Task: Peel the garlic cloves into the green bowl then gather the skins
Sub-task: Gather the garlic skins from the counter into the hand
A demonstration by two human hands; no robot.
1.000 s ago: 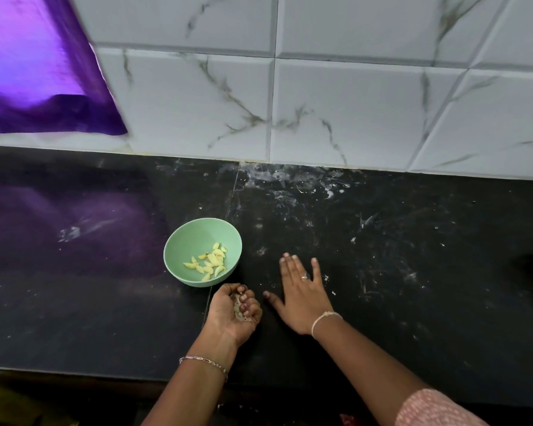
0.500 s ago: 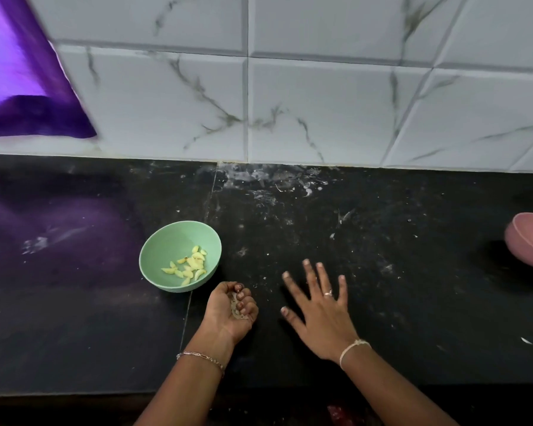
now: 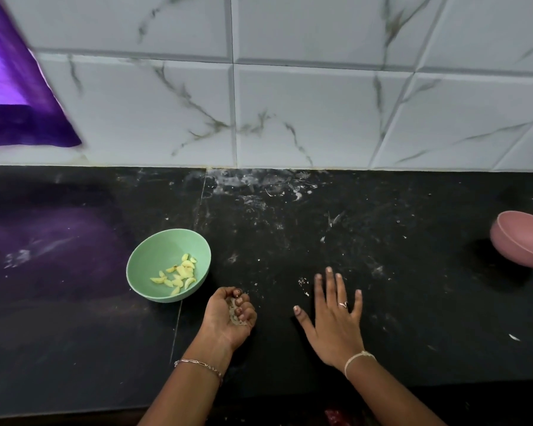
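Nearest the camera, the left hand (image 3: 228, 318) lay palm-up on the scuffed black stone counter (image 3: 382, 287), its fingers (image 3: 242, 312) curled around a clump of papery garlic skins (image 3: 235, 315). The right hand (image 3: 333, 318) rested flat beside it, fingers spread wide, near small skin flakes (image 3: 303, 285). Just beyond the left hand sat the round pale-green plastic bowl (image 3: 154, 259) holding peeled yellow garlic cloves (image 3: 179, 276). Far right stood a pink bowl (image 3: 523, 241).

Single head-worn view, steeply down onto counter (image 3: 382, 302), tiled wall (image 3: 290, 103) beyond.
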